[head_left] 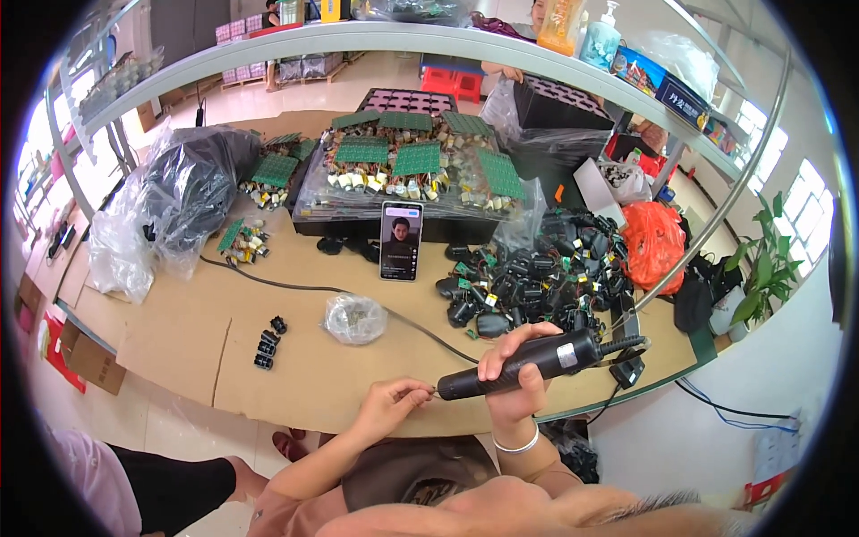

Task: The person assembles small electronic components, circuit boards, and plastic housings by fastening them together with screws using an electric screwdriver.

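Across the front of the table, a black electric screwdriver (528,362) lies nearly level in my right hand (512,398), whose fingers wrap round its body. Its tip points left. At that tip the thumb and fingers of my left hand (394,407) are pinched together; the small thing between them is too small to make out. Beyond the hands sits a small clear plastic bag of tiny metal parts (355,319), likely screws. Left of it stands a short row of small black plastic parts (266,349). A heap of black housings with wires (546,277) lies beyond my right hand.
A phone (402,242) stands upright mid-table before stacked green circuit boards (417,158). A dark cable (295,285) crosses the cardboard-covered tabletop (179,358). Plastic bags (183,197) fill the left, a red bag (653,246) the right. A metal shelf (394,40) spans overhead. Another person's leg (179,483) shows lower left.
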Available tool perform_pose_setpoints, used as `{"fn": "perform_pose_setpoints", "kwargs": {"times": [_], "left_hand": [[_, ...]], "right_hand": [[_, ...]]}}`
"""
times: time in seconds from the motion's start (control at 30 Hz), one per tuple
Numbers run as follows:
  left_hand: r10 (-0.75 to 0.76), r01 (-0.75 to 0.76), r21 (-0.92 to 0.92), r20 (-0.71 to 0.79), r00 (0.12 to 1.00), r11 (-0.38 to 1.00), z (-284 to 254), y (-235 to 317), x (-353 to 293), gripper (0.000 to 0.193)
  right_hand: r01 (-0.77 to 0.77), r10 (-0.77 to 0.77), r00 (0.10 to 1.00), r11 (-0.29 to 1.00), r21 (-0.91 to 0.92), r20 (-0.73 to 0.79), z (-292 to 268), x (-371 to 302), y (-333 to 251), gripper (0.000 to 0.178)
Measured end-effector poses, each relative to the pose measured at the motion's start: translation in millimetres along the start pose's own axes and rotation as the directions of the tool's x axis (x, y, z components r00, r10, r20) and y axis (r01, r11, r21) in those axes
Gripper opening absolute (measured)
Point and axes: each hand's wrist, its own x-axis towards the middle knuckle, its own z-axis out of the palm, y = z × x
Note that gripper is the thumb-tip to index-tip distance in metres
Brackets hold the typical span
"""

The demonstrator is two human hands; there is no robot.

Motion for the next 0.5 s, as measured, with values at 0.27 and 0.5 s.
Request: {"fn": "perform_pose_setpoints", "kwargs": {"times": [0.27,0.5], "left_hand": [[-0.05,0.05,-0.016,-0.035,0.998,0.999,6.1,6.9,-8.4,0.018],[0.019,-0.02,-0.018,-0.056,0.998,1.0,5.5,2.5,-15.5,0.015]], "right_hand": [[0.006,-0.008,0.999,0.998,-0.056,-0.035,8.8,-2.9,-1.6,0.054],[-0.025,0.02,0.999,0.994,-0.105,-0.048,20.2,-6.7,-0.9,0.06]]}}
